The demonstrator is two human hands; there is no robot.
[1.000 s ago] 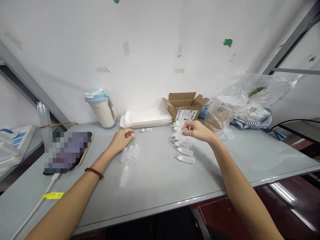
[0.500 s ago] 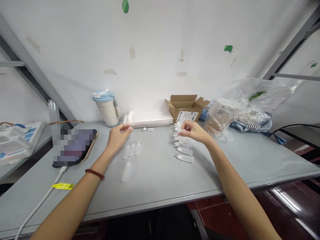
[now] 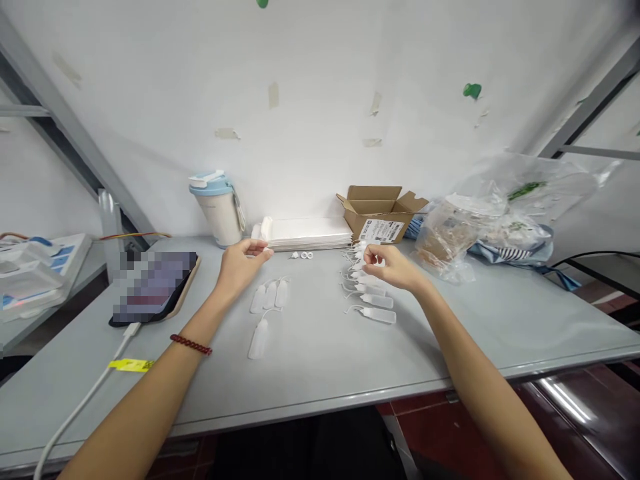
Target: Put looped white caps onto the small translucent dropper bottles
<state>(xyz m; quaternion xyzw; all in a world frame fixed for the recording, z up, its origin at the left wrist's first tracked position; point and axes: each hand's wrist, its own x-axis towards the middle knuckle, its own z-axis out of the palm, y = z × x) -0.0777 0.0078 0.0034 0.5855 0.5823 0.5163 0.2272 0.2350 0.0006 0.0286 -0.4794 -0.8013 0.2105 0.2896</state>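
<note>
My left hand hovers over the left part of the table, fingers stretched and thumb apart, with nothing visible in it. Below it lie several small translucent squeeze bottles with thin curved tips, one bottle nearer to me. My right hand is curled with thumb and forefinger together, above a column of similar bottles; whatever its fingertips hold, if anything, is hidden. Between the hands, farther back, are a small white nozzle cap and two white rings.
Against the wall stand a blue-lidded tumbler, a stack of flat white boxes and an open cardboard box. A phone with a white cable lies left. Plastic bags sit at right on the grey table.
The view has shifted slightly, so everything sits a little more to the right. Both hands hold nearly the same pose and place over the table.
</note>
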